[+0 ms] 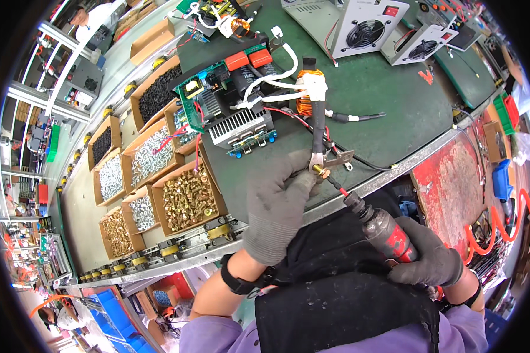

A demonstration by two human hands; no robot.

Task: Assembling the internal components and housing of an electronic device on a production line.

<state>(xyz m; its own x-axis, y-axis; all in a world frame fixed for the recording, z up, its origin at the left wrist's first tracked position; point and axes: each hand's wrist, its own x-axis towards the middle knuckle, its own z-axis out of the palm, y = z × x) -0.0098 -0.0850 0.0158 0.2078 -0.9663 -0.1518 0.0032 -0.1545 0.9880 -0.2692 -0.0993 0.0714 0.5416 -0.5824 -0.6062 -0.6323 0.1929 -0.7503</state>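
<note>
My left hand (277, 206), in a grey glove, is closed at the near edge of the green mat. Its fingertips pinch a ring cable lug (317, 161) at the end of a black-sleeved lead. A brass-coloured bolt (321, 171) sits at the lug, beside a small metal bracket (340, 159). In my gloved right hand (433, 256) is a red and grey power screwdriver (386, 232), its tip pointing at the bolt, a little apart from it. The lead runs up to a copper-wound coil (306, 94), wired to a green circuit board with a finned heat sink (241, 126).
On the left, cardboard boxes hold brass-coloured bolts (188, 200), silver screws (153, 156) and black screws (159, 91). Metal cases with fans (365, 35) stand at the far right. A roller rail (171, 250) borders the bench. An orange coiled hose (494, 235) hangs at right.
</note>
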